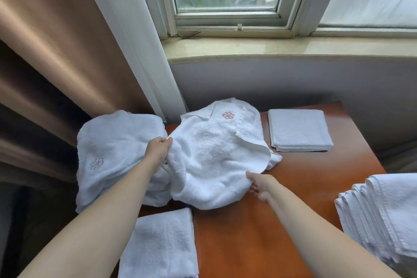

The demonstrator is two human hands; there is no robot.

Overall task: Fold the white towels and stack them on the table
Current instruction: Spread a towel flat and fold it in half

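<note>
Mid-desk (248, 232), a rumpled white towel (214, 160): the left grip (158, 149) pinches its nine o'clock edge, the right grip (261, 185) pinches its five o'clock edge, fingers curled round cloth.

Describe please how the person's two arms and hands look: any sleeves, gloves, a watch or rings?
Both forearms are bare up to the picture's edge, with no sleeves in view. The left hand and the right hand wear no gloves. No watch, bracelet or ring shows on either wrist or on the visible fingers.
</note>
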